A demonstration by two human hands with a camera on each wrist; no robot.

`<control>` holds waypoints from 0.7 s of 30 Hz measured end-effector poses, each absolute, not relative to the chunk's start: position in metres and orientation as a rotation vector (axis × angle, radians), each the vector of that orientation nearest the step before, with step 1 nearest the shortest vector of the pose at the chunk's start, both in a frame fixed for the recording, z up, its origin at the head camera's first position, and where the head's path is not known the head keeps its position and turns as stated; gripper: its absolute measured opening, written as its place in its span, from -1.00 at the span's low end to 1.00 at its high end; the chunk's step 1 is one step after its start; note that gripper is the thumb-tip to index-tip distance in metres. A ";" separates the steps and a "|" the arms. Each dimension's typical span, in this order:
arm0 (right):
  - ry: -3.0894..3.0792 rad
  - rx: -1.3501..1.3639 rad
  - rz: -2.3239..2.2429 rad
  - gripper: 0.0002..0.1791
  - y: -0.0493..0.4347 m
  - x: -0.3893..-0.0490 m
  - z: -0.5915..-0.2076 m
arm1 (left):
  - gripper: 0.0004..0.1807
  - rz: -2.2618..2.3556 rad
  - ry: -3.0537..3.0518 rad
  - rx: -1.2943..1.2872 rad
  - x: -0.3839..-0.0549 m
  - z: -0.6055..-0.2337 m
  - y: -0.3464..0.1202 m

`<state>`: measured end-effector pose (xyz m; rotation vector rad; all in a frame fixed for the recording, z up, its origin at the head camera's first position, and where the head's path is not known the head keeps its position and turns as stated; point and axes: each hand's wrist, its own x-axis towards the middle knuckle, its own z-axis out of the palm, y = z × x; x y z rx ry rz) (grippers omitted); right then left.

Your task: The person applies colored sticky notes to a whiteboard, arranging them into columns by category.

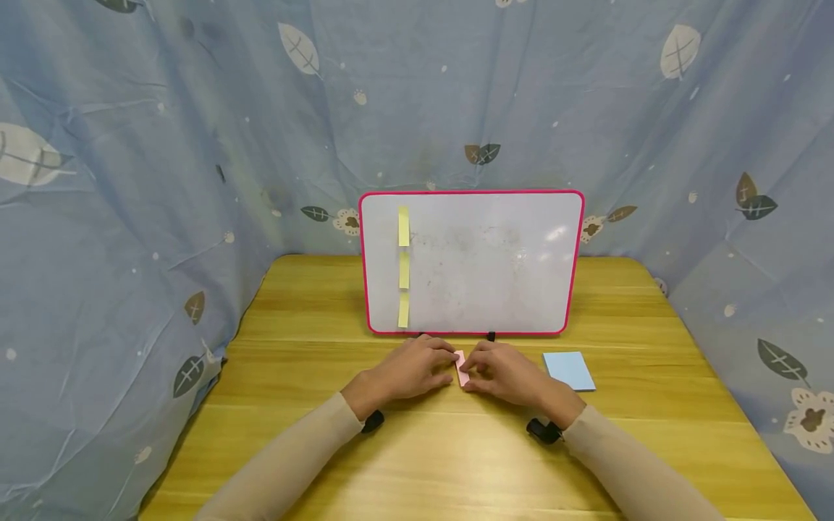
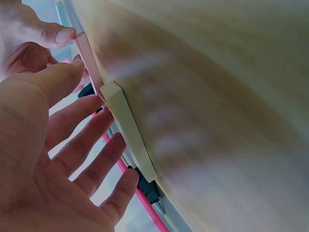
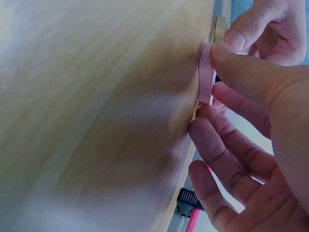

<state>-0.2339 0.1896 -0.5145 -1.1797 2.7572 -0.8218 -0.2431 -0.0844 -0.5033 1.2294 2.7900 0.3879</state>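
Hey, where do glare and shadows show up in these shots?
Head view: white glare on the right of the whiteboard, soft sheen on the near tabletop; left wrist view: soft shadow with pale streaks; right wrist view: similar shadows, bright patch at upper left.

Head camera: mounted above the near side of the tabletop (image 1: 423, 463); faces far and down. Widest and most distant of the three; covers both hands, the whole whiteboard (image 1: 482, 268) and the curtain (image 1: 417, 87) beyond.

Left wrist camera: low, very close to the left hand (image 1: 410, 367); looks past its fingers towards the right hand (image 1: 504, 373). Picture strongly rolled, tabletop running steeply.

Right wrist camera: equally low and close at the right hand, facing the left; likewise rolled.

Overlap: both wrist views share the pink pad (image 1: 462, 369), the yellow pad (image 2: 128, 125) and part of the whiteboard's edge.
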 end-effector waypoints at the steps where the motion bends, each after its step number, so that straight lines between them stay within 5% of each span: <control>1: 2.757 -1.179 -0.820 -0.79 0.188 -0.234 -0.514 | -0.52 0.393 2.791 1.228 -0.243 -0.504 -0.085; 21: 2.776 -1.094 -0.990 -0.92 0.176 -0.236 -0.516 | -0.58 0.540 2.911 1.104 -0.238 -0.508 -0.076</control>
